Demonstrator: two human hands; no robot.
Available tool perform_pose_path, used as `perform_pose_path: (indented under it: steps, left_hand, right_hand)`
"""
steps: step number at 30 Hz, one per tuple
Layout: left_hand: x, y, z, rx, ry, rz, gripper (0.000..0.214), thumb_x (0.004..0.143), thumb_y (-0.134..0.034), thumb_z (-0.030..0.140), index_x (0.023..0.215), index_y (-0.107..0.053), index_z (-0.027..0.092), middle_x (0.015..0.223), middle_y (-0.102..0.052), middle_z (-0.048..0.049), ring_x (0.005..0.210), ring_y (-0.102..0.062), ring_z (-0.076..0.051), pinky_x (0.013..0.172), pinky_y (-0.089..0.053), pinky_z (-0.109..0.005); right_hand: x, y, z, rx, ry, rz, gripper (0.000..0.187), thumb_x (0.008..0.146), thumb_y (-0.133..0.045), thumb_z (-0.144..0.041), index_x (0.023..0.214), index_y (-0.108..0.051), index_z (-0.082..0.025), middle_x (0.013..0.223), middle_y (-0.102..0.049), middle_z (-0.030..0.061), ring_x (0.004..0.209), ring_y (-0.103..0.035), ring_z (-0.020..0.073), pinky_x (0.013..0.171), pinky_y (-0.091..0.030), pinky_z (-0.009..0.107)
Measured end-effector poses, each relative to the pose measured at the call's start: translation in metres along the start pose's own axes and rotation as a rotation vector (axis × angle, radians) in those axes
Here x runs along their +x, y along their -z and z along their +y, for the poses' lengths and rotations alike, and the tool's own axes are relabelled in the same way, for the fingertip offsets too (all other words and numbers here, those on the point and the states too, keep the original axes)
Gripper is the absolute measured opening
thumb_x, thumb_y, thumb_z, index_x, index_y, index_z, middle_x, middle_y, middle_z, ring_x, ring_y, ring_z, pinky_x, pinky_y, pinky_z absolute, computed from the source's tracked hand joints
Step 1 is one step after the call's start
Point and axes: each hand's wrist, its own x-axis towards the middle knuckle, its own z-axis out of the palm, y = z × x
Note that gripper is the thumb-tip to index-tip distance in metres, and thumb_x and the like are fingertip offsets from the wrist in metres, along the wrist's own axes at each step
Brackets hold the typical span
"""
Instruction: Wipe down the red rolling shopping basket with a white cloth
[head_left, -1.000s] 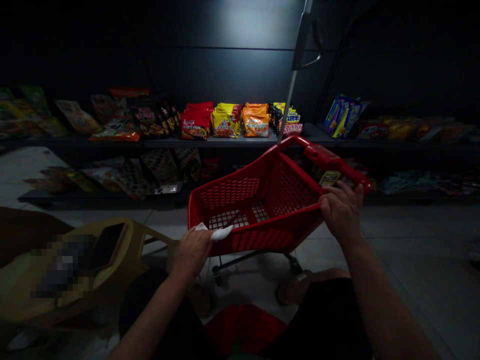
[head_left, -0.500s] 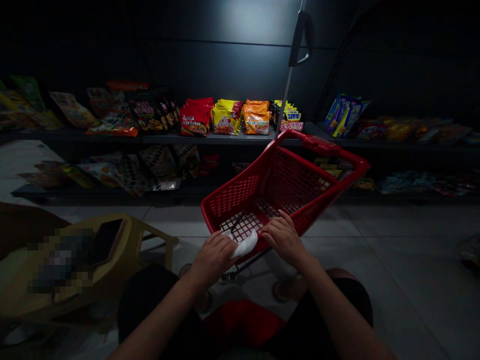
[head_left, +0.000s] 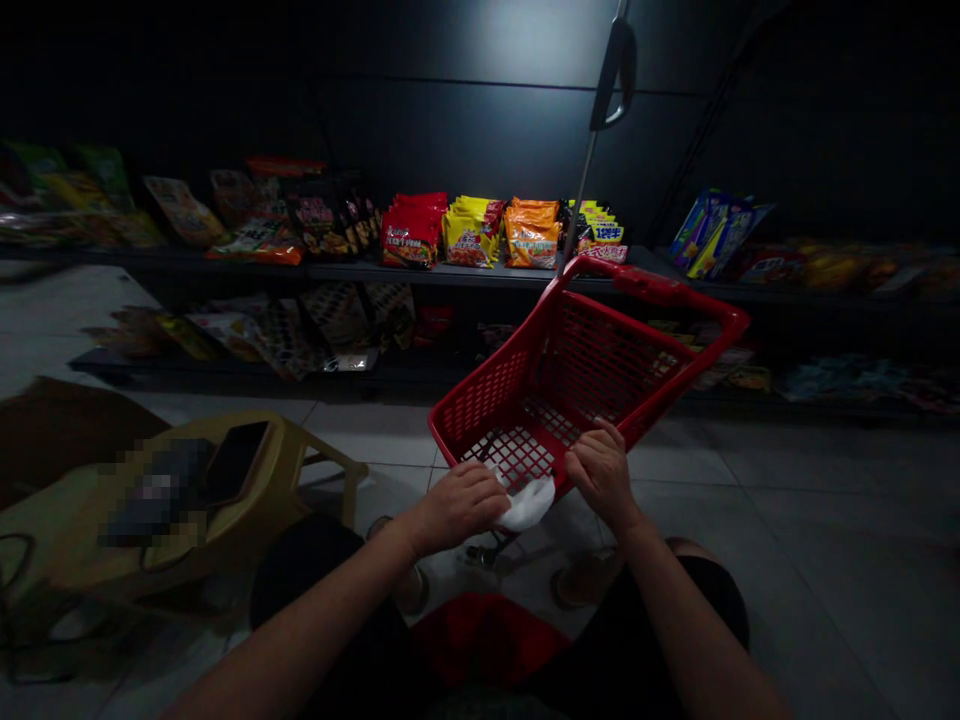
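Note:
A red plastic shopping basket on wheels [head_left: 600,360] stands tilted in front of me on the tiled floor. Its metal pull handle [head_left: 611,80] rises at the back. My left hand [head_left: 457,505] is closed on a white cloth [head_left: 529,500] pressed against the basket's near rim. My right hand [head_left: 600,475] grips that same near rim just right of the cloth. My knees and black shorts show at the bottom of the view.
A yellow plastic stool [head_left: 225,500] with a dark phone [head_left: 232,460] on it stands at my left. Low dark shelves [head_left: 420,272] along the wall carry several packets of noodles [head_left: 472,230] and snacks. Grey floor tiles lie to the right.
My right hand left the basket's far right rim and came to the near rim beside the cloth. The basket turned and shifted to the right. My left hand followed with the cloth.

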Motion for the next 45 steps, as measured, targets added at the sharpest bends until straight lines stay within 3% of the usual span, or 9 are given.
perform_pose_path:
  steps: [6,14,21,26,30,34,38,41,45]
  left_hand:
    - [-0.016,0.009,-0.037,0.082,0.132,0.041,0.024,0.094,-0.061,0.042,0.108,-0.067,0.023,0.111,-0.071,-0.0049,0.112,-0.060,-0.021,0.117,-0.033,-0.046]
    - [0.001,0.007,-0.007,0.062,0.012,-0.031,0.015,0.098,-0.056,0.027,0.109,-0.067,0.025,0.106,-0.072,-0.0016,0.106,-0.062,-0.017,0.117,-0.035,-0.044]
    - [-0.032,0.026,-0.053,0.146,0.186,0.088,0.015,0.094,-0.063,0.031,0.106,-0.067,0.024,0.112,-0.071,-0.0037,0.121,-0.058,-0.019,0.119,-0.035,-0.046]
    - [-0.017,0.019,-0.027,0.145,0.084,0.001,0.016,0.096,-0.059,0.037,0.099,-0.066,0.024,0.095,-0.071,-0.0002,0.097,-0.062,-0.017,0.111,-0.040,-0.040]
    - [0.004,0.004,0.005,0.174,-0.001,0.037,0.024,0.098,-0.053,0.044,0.095,-0.065,0.024,0.083,-0.067,0.0000,0.082,-0.058,-0.016,0.089,-0.044,-0.034]
    - [0.015,-0.004,0.029,0.182,0.006,0.048,0.033,0.099,-0.048,0.051,0.094,-0.064,0.023,0.080,-0.065,-0.0007,0.074,-0.056,-0.016,0.076,-0.043,-0.033]
    - [0.012,0.000,0.030,0.118,-0.061,0.067,0.028,0.099,-0.052,0.046,0.109,-0.064,0.023,0.093,-0.071,-0.0022,0.087,-0.062,-0.018,0.089,-0.047,-0.036]
    - [0.004,0.004,0.017,0.019,0.064,0.166,0.022,0.099,-0.054,0.038,0.109,-0.065,0.023,0.105,-0.073,-0.0028,0.110,-0.063,-0.020,0.113,-0.039,-0.045]
    - [-0.008,-0.001,0.014,-0.099,0.547,0.369,0.032,0.104,-0.038,0.024,0.130,-0.056,0.021,0.132,-0.066,-0.0083,0.137,-0.052,-0.022,0.116,-0.042,-0.047]
  right_hand:
    - [-0.001,0.010,0.014,0.040,0.020,-0.013,0.032,0.092,-0.049,-0.023,0.059,-0.048,-0.023,0.061,-0.049,-0.0033,0.076,-0.054,0.0159,0.111,-0.037,0.044]
    - [-0.003,0.012,0.031,0.053,0.023,-0.007,0.033,0.091,-0.049,-0.024,0.059,-0.050,-0.023,0.062,-0.052,-0.0028,0.078,-0.056,0.0166,0.112,-0.036,0.045]
    - [0.005,0.011,0.036,0.092,0.053,-0.038,0.033,0.090,-0.050,-0.024,0.057,-0.052,-0.023,0.060,-0.053,-0.0033,0.078,-0.058,0.0163,0.114,-0.035,0.045]
    - [0.003,0.016,0.057,0.154,-0.009,-0.072,0.031,0.094,-0.048,-0.027,0.071,-0.068,-0.025,0.083,-0.072,-0.0004,0.110,-0.062,0.0211,0.122,-0.021,0.056]
    - [-0.015,0.024,0.051,0.148,-0.194,-0.121,0.029,0.097,-0.049,-0.034,0.092,-0.077,-0.025,0.133,-0.066,0.0070,0.149,-0.032,0.0292,0.121,-0.021,0.062]
    - [-0.048,0.018,0.021,0.115,-0.470,0.030,0.064,0.094,-0.052,-0.032,0.155,-0.036,-0.024,0.168,-0.016,0.0105,0.156,-0.014,0.0302,0.121,-0.027,0.060]
    - [-0.070,0.007,0.012,0.175,-0.688,0.094,0.076,0.092,-0.046,-0.026,0.162,-0.017,-0.023,0.163,-0.033,0.0111,0.149,-0.036,0.0290,0.118,-0.038,0.054]
    - [-0.067,-0.003,0.013,0.228,-0.724,0.064,0.077,0.088,-0.045,-0.022,0.161,-0.022,-0.020,0.158,-0.041,0.0117,0.144,-0.044,0.0290,0.117,-0.041,0.052]
    - [-0.054,-0.014,0.005,0.294,-0.676,0.108,0.079,0.085,-0.046,-0.017,0.161,-0.024,-0.018,0.159,-0.039,0.0127,0.146,-0.041,0.0297,0.119,-0.037,0.054]
